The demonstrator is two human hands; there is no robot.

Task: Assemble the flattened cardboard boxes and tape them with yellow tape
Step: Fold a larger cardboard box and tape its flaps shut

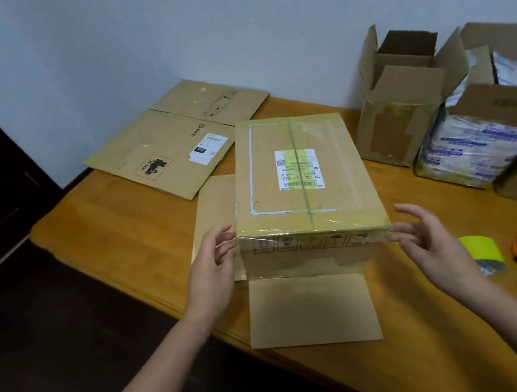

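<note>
Right now the assembled box (303, 188) stands on the table (114, 232), flaps splayed beneath it. Both hands, left (213, 264) and right (432, 236), flank it with fingers spread, gripping nothing. Behind, an open carton (406, 111) looks empty; another (492, 138) holds plastic-wrapped packs.

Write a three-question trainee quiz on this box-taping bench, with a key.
1. True or false: the right hand holds the yellow tape roll.
2. Which side of the box do the flattened boxes lie on? A) far left B) near right
3. Fill in: the box's near flap lies ___ on the table.

Key: 1 false, both it and the left hand are open beside the box; 2 A; 3 flat.
</note>
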